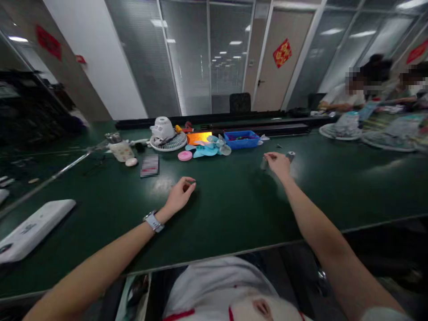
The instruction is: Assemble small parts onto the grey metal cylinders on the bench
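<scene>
My left hand (pixel 180 194), with a watch (pixel 154 221) at the wrist, is over the green table, its thumb and forefinger curled toward each other. A tiny dark bit shows at those fingertips, too small to name. Farther right, my right hand (pixel 278 164) is closed in a pinch. A faint, see-through bit (pixel 264 163) hangs below its fingertips; its kind is unclear. Just beyond the right hand's knuckles stands a small grey roll-like object (pixel 290 155), partly covered by the hand.
Along the back lie a blue tray (pixel 242 139), light-blue fan blades (pixel 207 150), a pink round piece (pixel 185 155), an orange box (pixel 199 137) and a white fan part (pixel 162 129). A cup (pixel 121 150) and white case (pixel 36 229) are left. People sit far right.
</scene>
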{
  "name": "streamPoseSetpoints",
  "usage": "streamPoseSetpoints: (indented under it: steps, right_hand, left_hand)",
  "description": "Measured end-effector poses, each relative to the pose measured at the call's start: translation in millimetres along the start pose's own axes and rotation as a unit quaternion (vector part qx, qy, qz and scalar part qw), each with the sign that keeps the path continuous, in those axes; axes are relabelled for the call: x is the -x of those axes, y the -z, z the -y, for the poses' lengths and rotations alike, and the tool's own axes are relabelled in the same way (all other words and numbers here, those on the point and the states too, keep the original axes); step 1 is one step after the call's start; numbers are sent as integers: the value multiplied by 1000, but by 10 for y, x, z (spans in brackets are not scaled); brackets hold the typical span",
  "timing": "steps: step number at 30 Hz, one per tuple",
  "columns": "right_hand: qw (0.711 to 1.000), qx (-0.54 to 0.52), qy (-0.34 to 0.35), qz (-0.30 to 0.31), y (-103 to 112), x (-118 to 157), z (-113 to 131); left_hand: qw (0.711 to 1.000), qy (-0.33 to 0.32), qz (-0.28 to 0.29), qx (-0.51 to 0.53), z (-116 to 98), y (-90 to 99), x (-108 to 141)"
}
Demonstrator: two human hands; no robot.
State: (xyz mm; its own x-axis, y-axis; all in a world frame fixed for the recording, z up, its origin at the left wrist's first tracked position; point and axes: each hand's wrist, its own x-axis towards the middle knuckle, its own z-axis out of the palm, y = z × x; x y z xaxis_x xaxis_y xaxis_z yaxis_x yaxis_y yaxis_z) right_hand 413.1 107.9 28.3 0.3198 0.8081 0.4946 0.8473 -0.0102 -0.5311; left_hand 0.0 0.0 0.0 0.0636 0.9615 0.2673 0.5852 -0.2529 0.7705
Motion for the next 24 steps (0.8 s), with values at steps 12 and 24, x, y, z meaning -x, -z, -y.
streamPoseSetpoints:
  steps: [12, 24]
  right_hand:
    - [1000, 7, -9, 6, 63, 31, 48]
    - [999, 38, -9, 16, 127, 29, 47]
  left_hand:
    - [1000, -5, 5, -2, 60, -7, -7]
    - [1000, 1, 8, -4, 7, 14, 10]
